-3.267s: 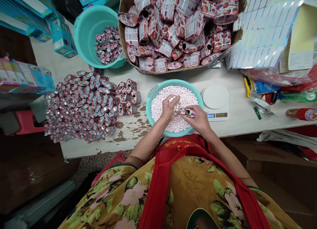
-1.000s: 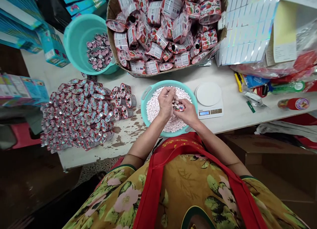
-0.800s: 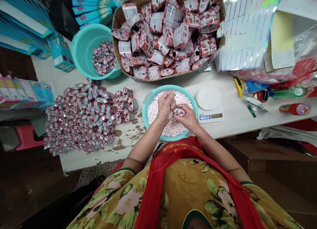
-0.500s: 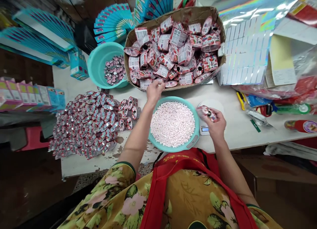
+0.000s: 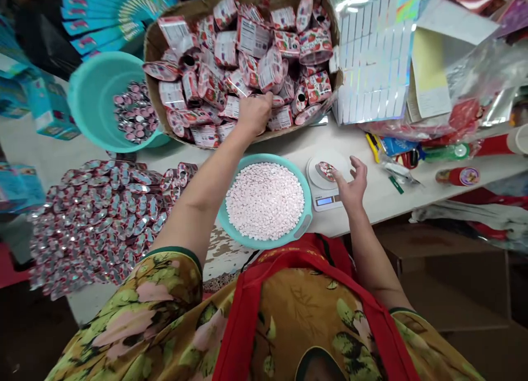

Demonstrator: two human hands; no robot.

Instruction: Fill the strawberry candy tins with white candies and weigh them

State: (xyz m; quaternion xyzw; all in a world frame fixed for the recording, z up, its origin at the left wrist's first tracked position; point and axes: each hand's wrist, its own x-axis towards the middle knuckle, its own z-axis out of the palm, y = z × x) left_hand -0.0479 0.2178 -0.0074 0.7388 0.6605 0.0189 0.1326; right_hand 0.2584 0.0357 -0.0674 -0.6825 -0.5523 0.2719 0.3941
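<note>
My left hand (image 5: 253,116) reaches into the near side of a cardboard box (image 5: 339,87) full of strawberry-printed packs (image 5: 252,36). Its fingers are curled down among them, and the fingertips are hidden. On the round plate of a small white kitchen scale (image 5: 330,200) sits one printed pack (image 5: 326,171). My right hand (image 5: 351,182) is beside that pack with thumb and fingers spread, the thumb close to it; I cannot tell if they touch. Between my arms stands a turquoise bowl (image 5: 307,197) of small pale tablets (image 5: 266,200).
Many shiny packs (image 5: 103,221) stand grouped on the table at left. Behind them a turquoise basin (image 5: 88,103) holds small round caps (image 5: 134,114). Silvery label sheets (image 5: 367,67) lie at back right, near a yellow cutter (image 5: 373,146) and a red jar (image 5: 457,176).
My right hand has let go of the pack, which now rests on the scale. My left hand has gone deeper into the box. The view has shifted right and closer.
</note>
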